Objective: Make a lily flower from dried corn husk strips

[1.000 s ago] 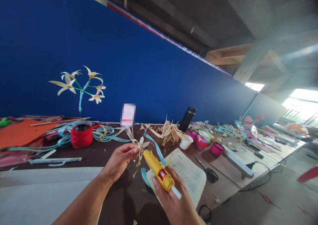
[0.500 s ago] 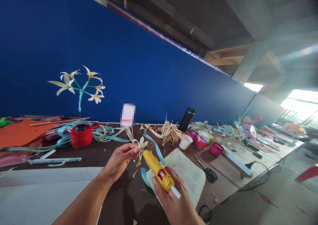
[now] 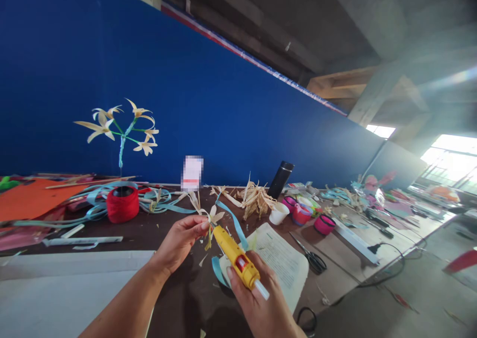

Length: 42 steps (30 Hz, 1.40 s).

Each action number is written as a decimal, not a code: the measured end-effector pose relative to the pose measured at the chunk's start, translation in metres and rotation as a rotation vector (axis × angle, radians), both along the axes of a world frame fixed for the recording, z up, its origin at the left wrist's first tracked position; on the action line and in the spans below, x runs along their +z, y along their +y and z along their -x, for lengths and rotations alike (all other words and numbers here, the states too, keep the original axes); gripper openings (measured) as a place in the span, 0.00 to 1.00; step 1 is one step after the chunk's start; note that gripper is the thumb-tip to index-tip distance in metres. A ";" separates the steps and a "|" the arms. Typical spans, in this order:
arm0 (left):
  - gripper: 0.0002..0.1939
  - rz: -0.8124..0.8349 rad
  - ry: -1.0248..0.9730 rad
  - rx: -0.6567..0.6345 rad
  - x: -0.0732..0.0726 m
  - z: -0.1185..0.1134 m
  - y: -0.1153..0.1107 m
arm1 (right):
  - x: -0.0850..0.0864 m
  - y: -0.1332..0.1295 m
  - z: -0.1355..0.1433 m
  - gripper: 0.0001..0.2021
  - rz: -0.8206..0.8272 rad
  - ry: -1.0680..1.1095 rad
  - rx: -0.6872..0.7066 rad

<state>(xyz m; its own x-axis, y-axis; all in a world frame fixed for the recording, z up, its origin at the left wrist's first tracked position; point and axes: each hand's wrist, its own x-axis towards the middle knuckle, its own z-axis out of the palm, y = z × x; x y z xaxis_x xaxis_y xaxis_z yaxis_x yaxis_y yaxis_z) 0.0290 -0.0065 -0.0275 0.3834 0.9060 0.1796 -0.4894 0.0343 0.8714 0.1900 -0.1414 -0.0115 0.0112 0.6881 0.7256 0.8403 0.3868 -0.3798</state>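
Observation:
My left hand (image 3: 183, 241) pinches a small cream flower (image 3: 215, 214) made of pale husk-like petals, with a yellowish strip hanging below. A yellow glue gun (image 3: 235, 256) is wrapped in my right hand (image 3: 261, 293), and a white glue stick pokes out of its rear end. The gun's nozzle points up and left, right at the flower's base beside my left fingertips; whether it touches is too small to tell. At the back left, a stem wrapped in light blue (image 3: 121, 149) stands upright with several cream flowers.
Behind the brown table (image 3: 171, 288) rises a blue panel (image 3: 223, 104). A red ribbon roll (image 3: 122, 206) lies left; dried husks (image 3: 257, 199), a white cup (image 3: 278, 213) and a black bottle (image 3: 280, 180) stand behind. Scissors (image 3: 315, 261) and a printed sheet (image 3: 285, 258) are to the right.
The rear of the glue gun has tilted down and slightly left with my right hand. My left hand and the flower have hardly moved.

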 end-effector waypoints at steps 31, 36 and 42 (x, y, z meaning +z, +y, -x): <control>0.06 -0.011 -0.012 -0.046 -0.001 0.000 0.001 | 0.000 -0.001 -0.002 0.08 0.008 0.006 -0.007; 0.06 -0.008 -0.020 -0.038 0.000 0.000 0.000 | -0.008 -0.001 -0.006 0.08 0.001 -0.035 -0.009; 0.06 -0.006 -0.016 -0.045 0.000 0.000 0.001 | -0.009 0.000 -0.007 0.08 -0.007 -0.032 -0.017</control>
